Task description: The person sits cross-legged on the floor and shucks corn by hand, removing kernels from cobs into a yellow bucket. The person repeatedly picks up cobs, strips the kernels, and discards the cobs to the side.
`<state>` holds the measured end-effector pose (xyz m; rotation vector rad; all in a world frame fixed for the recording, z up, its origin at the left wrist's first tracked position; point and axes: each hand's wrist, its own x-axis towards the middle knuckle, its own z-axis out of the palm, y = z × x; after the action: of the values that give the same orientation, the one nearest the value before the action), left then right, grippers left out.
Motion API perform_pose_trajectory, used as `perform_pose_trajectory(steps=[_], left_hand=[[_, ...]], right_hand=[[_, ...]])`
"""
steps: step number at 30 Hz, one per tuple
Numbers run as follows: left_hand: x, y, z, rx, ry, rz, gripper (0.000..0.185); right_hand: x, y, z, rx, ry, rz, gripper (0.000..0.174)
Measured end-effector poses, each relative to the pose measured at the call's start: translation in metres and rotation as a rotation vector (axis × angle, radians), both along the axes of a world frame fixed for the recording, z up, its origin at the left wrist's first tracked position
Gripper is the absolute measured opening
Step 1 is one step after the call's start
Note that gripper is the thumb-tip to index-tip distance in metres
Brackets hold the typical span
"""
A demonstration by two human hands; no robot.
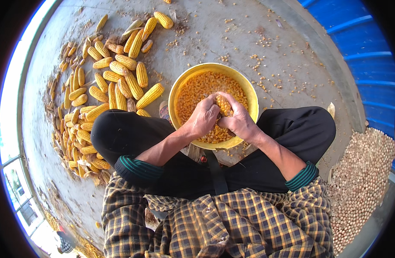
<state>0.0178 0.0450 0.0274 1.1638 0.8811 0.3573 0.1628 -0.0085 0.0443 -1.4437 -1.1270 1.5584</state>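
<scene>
A yellow bucket (pixel 254 108) stands between my bent legs, with loose corn kernels (pixel 197 87) in it. Over its near half, my right hand (pixel 238 121) grips a partly shelled ear of corn (pixel 224 105), fingers wrapped around the far side. My left hand (pixel 204 114) is curled against the same ear from the other side, its knuckles close to the right thumb. The palms hide the ear's lower part and most of the left fingertips.
Husked ears of corn (pixel 120 93) are heaped on the concrete floor (pixel 213 38) to the left. Stray kernels (pixel 257 63) dot the floor beyond the bucket. At right, a pile of pale, apparently bare corncobs (pixel 358 183) lies near a blue corrugated metal wall (pixel 371 61).
</scene>
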Motion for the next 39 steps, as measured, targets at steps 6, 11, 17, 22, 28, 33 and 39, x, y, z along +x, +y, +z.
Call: perform_pose_trajectory(steps=[6, 11, 17, 22, 28, 33, 39], left_hand=[[-0.005, 0.012, 0.007, -0.264, -0.164, -0.081, 0.025], [-0.008, 0.008, 0.002, -0.208, -0.126, -0.08, 0.027], [0.0, -0.002, -0.01, 0.284, -0.026, 0.013, 0.028], [-0.007, 0.004, -0.003, -0.233, -0.066, -0.083, 0.023], [0.0, 0.0, -0.004, 0.148, 0.062, -0.135, 0.027], [0.003, -0.001, -0.008, 0.271, 0.099, -0.046, 0.024], [-0.004, 0.008, 0.005, -0.09, 0.019, -0.112, 0.025]], right_hand=[[0.014, 0.003, 0.01, -0.222, 0.291, -0.044, 0.073], [0.011, 0.001, -0.002, -0.158, 0.087, 0.005, 0.072], [-0.005, -0.001, -0.015, 0.138, -0.159, 0.0, 0.068], [0.011, -0.001, -0.007, -0.28, 0.18, -0.069, 0.07], [0.001, -0.005, -0.023, 0.08, -0.076, -0.078, 0.071], [0.001, -0.004, -0.022, 0.075, -0.153, -0.033, 0.071], [0.006, 0.002, -0.012, 0.039, -0.195, -0.015, 0.073]])
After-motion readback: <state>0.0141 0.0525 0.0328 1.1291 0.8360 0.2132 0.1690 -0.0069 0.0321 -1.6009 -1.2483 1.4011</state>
